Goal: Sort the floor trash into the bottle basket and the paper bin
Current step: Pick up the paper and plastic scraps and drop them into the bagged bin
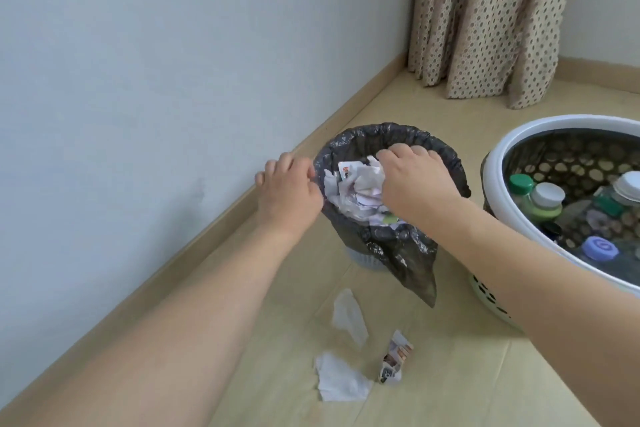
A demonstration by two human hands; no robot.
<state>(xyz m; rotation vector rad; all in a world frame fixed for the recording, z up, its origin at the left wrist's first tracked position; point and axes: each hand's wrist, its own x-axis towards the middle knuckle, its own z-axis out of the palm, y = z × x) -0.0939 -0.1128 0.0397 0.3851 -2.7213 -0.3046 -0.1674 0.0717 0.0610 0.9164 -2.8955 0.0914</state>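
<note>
The paper bin (391,137), lined with a black bag, stands by the wall and is filled with crumpled paper (356,187). My left hand (289,189) grips the bag's rim at the bin's left edge. My right hand (412,177) lies palm down on the crumpled paper inside the bin, fingers curled onto it. To the right stands the white bottle basket (498,163) with several capped bottles (540,201) inside. On the floor in front of the bin lie two white tissues (348,315) (341,380) and a printed paper scrap (394,359).
A pale wall with a wooden skirting board (214,229) runs along the left. Dotted beige curtains (491,17) hang at the back right. A loose flap of the black bag (412,267) hangs down the bin's front. The floor is light wood.
</note>
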